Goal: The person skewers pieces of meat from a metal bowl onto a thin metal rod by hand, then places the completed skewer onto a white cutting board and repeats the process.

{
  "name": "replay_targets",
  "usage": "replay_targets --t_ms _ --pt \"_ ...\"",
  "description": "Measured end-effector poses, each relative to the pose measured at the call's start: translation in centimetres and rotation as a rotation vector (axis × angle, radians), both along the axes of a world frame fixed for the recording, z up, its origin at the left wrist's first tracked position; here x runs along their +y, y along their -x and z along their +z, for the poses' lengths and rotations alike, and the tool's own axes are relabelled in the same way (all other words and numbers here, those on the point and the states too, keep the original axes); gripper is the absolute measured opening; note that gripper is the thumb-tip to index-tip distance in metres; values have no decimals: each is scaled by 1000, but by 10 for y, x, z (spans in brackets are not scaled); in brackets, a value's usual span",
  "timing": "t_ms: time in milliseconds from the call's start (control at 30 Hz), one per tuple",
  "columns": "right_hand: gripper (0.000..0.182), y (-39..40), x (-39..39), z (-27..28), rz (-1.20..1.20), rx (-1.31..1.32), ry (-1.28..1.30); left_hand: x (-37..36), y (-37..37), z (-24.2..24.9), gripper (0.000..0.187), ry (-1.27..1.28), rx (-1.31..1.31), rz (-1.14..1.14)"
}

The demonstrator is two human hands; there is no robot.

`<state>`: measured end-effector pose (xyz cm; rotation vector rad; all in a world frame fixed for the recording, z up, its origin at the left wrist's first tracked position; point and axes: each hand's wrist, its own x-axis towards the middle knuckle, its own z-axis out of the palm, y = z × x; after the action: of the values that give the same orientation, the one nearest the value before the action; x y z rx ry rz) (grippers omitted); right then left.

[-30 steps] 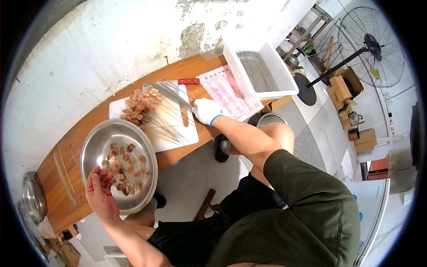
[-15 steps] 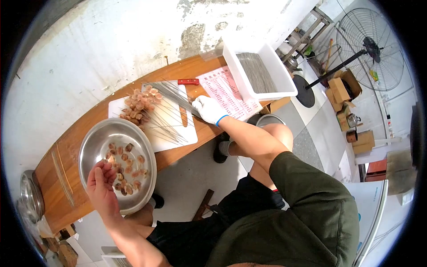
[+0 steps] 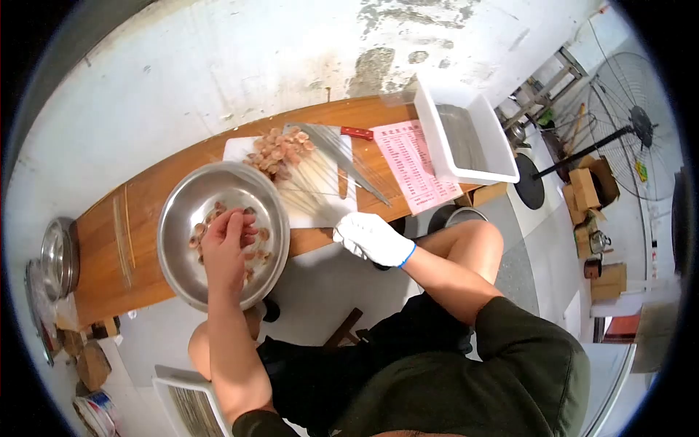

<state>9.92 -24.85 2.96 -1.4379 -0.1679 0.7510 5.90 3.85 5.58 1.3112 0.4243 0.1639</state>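
My bare left hand (image 3: 227, 244) is over the steel bowl (image 3: 175, 251), its fingers pinched together above small round brownish pieces (image 3: 263, 234); what they grip is hidden. My right hand (image 3: 373, 239), in a white glove with a blue cuff, is closed just off the table's front edge. Anything in it is too small to make out. Behind it, a white cutting board (image 3: 320, 191) bears a heap of threaded pinkish pieces (image 3: 280, 151) on thin skewers. A bundle of grey metal skewers (image 3: 342, 162) lies across the board's right side.
A red handle (image 3: 357, 133) lies behind the board, beside a pink printed sheet (image 3: 415, 164). To the right stands a white bin (image 3: 489, 175) of skewers. Steel bowls (image 3: 58, 258) are at far left; a fan (image 3: 641, 127) and cardboard boxes (image 3: 582, 191) are at right.
My right hand has left the skewer bundle and moved toward me, past the table edge. My left hand has moved farther over the bowl. The camera view has shifted.
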Motion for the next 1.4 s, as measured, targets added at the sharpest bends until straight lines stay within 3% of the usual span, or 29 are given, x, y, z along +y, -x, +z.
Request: replay_targets --t_ms 300,800,1100,1233,1300,1333,1400 --pt "21 32 9 -9 155 55 -29 7 10 -8 16 54 -51 80" --pt "21 46 15 -21 20 167 -133 4 7 -9 15 102 -58 91" --pt "20 44 13 -21 47 60 -30 -2 3 -6 16 53 -38 115" --pt "18 30 4 -33 -92 26 -107 0 4 -6 16 15 -52 137" --pt "19 10 -12 -39 -141 -159 99 1 4 -3 15 3 -60 130" --pt "21 -3 -19 -50 -171 -511 221 1 4 -2 15 20 -60 139" --pt "25 -31 -36 -59 -264 -520 461 2 3 -5 15 45 -34 156"
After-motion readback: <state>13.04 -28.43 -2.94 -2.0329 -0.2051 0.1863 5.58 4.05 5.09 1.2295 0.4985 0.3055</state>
